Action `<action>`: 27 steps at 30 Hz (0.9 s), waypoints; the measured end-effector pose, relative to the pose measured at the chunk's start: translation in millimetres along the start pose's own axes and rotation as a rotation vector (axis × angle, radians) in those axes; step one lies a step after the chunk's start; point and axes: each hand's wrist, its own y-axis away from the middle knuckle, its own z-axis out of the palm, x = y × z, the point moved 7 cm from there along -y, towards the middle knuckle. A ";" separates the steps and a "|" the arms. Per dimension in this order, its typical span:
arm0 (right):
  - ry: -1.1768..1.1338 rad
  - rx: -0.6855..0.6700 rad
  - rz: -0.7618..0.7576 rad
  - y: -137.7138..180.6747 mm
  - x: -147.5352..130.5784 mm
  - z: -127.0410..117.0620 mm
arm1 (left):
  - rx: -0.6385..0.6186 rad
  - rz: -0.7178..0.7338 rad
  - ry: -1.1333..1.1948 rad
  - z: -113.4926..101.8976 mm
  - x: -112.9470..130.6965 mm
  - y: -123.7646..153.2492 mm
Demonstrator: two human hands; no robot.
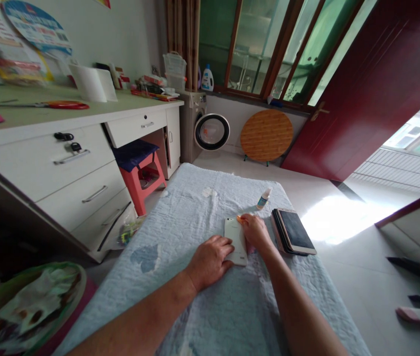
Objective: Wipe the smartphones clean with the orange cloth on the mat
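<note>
A white smartphone lies back side up on the cloth-covered table. My left hand grips its lower left side, with fingers over the edge and the thumb near the bottom. At the top right corner, my right hand pinches a small orange piece against the phone's back; its exact kind is mostly hidden by the fingers. Beyond the right hand stands a small spray bottle with a blue label. To the right, a stack of phones rests near the table's edge, its top one screen up.
On the left is a white desk with drawers, and a red stool sits under it. A full waste bin stands at the lower left. Behind are a washing machine with its door ajar and a round wooden tabletop.
</note>
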 end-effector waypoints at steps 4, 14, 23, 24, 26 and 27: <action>-0.011 -0.007 -0.011 14.4 -4.4 -4.0 | 0.003 0.002 0.013 -0.3 -0.6 -0.2; -0.031 -0.138 -0.099 60.6 -36.8 -13.4 | 0.002 0.021 0.016 -5.6 4.9 0.0; -0.040 -0.074 -0.116 42.3 -28.3 -6.2 | -0.002 0.002 0.007 -4.5 2.5 -0.3; -0.040 -0.049 -0.095 37.1 -24.2 -5.8 | 0.000 0.001 0.005 -3.3 1.5 -0.3; -0.032 -0.016 -0.063 27.6 -18.5 -4.4 | -0.004 -0.001 0.002 -0.8 -0.4 -0.2; -0.025 -0.003 -0.051 23.3 -17.0 -3.8 | -0.007 0.000 0.000 0.0 -1.0 -0.1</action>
